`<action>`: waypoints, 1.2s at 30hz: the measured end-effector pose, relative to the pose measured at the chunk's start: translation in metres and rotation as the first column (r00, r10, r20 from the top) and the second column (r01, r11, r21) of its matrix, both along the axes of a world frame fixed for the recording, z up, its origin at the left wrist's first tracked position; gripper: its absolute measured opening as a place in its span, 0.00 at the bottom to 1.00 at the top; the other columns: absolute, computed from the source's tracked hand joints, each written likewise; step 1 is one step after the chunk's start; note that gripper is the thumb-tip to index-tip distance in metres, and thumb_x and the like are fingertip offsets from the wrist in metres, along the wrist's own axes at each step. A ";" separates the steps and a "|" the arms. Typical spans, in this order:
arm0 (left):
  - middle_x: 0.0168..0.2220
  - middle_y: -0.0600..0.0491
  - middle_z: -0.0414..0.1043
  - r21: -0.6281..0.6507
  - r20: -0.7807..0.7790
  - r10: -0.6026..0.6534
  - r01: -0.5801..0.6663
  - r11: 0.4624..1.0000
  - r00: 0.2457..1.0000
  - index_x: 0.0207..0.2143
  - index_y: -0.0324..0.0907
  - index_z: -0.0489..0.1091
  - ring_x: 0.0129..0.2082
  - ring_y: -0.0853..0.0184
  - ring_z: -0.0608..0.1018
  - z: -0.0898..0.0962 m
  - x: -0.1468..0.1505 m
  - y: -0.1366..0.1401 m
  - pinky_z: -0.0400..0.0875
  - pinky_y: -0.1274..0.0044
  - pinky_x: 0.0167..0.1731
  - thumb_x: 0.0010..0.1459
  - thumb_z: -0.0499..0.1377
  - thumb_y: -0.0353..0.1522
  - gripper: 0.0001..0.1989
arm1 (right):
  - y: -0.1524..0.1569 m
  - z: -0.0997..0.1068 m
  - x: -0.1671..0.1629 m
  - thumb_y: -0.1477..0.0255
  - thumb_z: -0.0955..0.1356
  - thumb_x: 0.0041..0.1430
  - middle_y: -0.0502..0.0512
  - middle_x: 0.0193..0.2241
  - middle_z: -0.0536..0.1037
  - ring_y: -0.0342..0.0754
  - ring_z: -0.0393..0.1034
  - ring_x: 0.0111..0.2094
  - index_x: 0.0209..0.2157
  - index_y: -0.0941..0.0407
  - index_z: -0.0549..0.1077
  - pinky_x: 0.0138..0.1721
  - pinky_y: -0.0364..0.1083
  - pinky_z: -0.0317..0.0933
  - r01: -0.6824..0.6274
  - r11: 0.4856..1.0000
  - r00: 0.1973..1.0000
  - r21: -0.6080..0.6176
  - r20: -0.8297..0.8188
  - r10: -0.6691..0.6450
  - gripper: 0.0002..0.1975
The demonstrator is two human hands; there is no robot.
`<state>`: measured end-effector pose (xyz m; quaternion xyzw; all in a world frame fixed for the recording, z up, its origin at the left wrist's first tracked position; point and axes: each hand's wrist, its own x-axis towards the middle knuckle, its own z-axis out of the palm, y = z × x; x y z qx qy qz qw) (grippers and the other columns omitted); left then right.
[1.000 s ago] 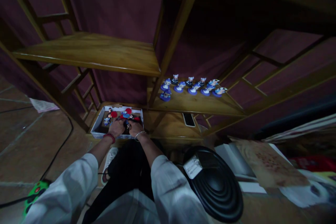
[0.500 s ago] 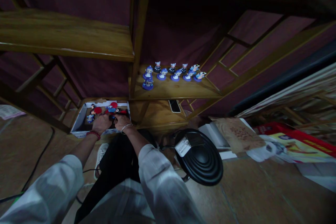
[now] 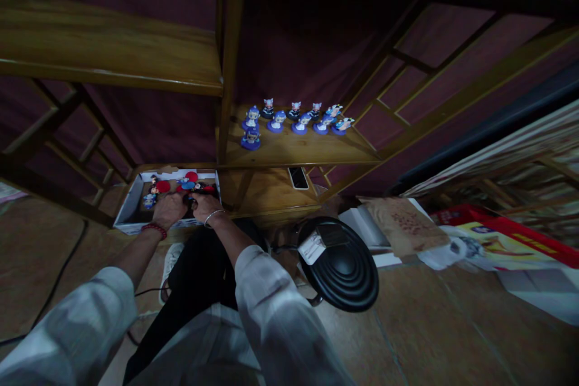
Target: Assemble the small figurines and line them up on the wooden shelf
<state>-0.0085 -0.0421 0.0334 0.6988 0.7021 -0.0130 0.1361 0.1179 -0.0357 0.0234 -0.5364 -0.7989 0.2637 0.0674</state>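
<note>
Both hands are down in a shallow white cardboard box (image 3: 125, 212) holding several small figurines with red and blue parts. My left hand (image 3: 169, 210), a red bead bracelet at its wrist, curls inward near the box's front side. Close beside it, my right hand (image 3: 204, 206), wearing a silver bracelet, has bent fingers around something small and dark. What lies between the fingers of either hand is too dark and small to name. A blue-haired figurine (image 3: 149, 200) lies left of my left hand, and a red disc-shaped base (image 3: 191, 177) sits behind the hands.
On the wooden shelf (image 3: 289, 154) stand several figurines (image 3: 277, 121) with purple or black bases. A phone (image 3: 298, 178) lies on the lower board. To the right are a round black stool (image 3: 348, 277) bearing a small box (image 3: 312, 247), flattened cardboard (image 3: 402, 226) and a red-yellow package (image 3: 506, 244).
The whole view has shifted slightly, so shelf and box appear a little further left and higher. Both hands stay close together in the box, with little visible change in their pose.
</note>
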 end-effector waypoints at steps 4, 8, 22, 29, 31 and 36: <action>0.39 0.41 0.73 -0.002 -0.004 0.011 -0.011 1.000 1.000 0.47 0.42 0.67 0.40 0.54 0.74 0.001 0.001 -0.001 0.66 0.70 0.36 0.53 0.46 0.33 0.20 | -0.001 0.003 0.000 0.71 0.60 0.54 0.51 0.44 0.74 0.48 0.68 0.44 0.50 0.47 0.63 0.43 0.44 0.61 0.009 1.000 1.000 -0.004 0.003 -0.009 0.21; 0.39 0.41 0.73 0.001 -0.011 0.005 -0.005 1.000 1.000 0.46 0.41 0.67 0.40 0.54 0.74 0.003 0.002 -0.002 0.66 0.71 0.36 0.53 0.45 0.34 0.20 | -0.003 0.009 0.000 0.71 0.60 0.54 0.52 0.44 0.73 0.48 0.68 0.45 0.51 0.48 0.62 0.44 0.44 0.60 0.006 1.000 1.000 -0.015 0.016 -0.006 0.21; 0.40 0.41 0.73 -0.022 0.002 0.006 -0.006 1.000 1.000 0.47 0.40 0.66 0.41 0.56 0.74 0.009 0.004 -0.004 0.66 0.72 0.37 0.52 0.46 0.32 0.21 | -0.004 0.008 -0.001 0.71 0.60 0.55 0.51 0.43 0.74 0.47 0.68 0.44 0.49 0.49 0.64 0.43 0.44 0.60 0.001 1.000 0.999 -0.001 0.033 -0.001 0.19; 0.41 0.41 0.73 -0.034 0.007 0.024 -0.023 0.999 1.000 0.47 0.42 0.67 0.40 0.56 0.74 0.006 0.003 -0.004 0.66 0.72 0.36 0.52 0.47 0.32 0.20 | -0.006 0.013 0.000 0.71 0.59 0.55 0.51 0.42 0.74 0.47 0.69 0.43 0.48 0.49 0.65 0.42 0.43 0.60 0.009 1.000 0.999 -0.015 0.044 -0.008 0.18; 0.41 0.41 0.73 -0.032 0.006 0.015 -0.015 0.999 1.000 0.47 0.41 0.67 0.40 0.56 0.75 0.006 0.003 -0.004 0.66 0.72 0.36 0.51 0.47 0.32 0.20 | -0.006 0.015 0.000 0.71 0.60 0.55 0.51 0.42 0.74 0.47 0.68 0.43 0.48 0.48 0.65 0.42 0.43 0.60 0.013 1.000 0.999 -0.023 0.045 -0.012 0.18; 0.41 0.41 0.73 -0.032 -0.001 0.018 -0.018 0.999 1.000 0.47 0.42 0.67 0.40 0.56 0.75 0.006 0.003 -0.003 0.66 0.72 0.36 0.51 0.47 0.32 0.21 | -0.006 0.015 0.000 0.71 0.60 0.55 0.52 0.42 0.74 0.48 0.68 0.43 0.48 0.48 0.65 0.42 0.43 0.60 0.011 1.000 0.999 -0.019 0.040 -0.011 0.18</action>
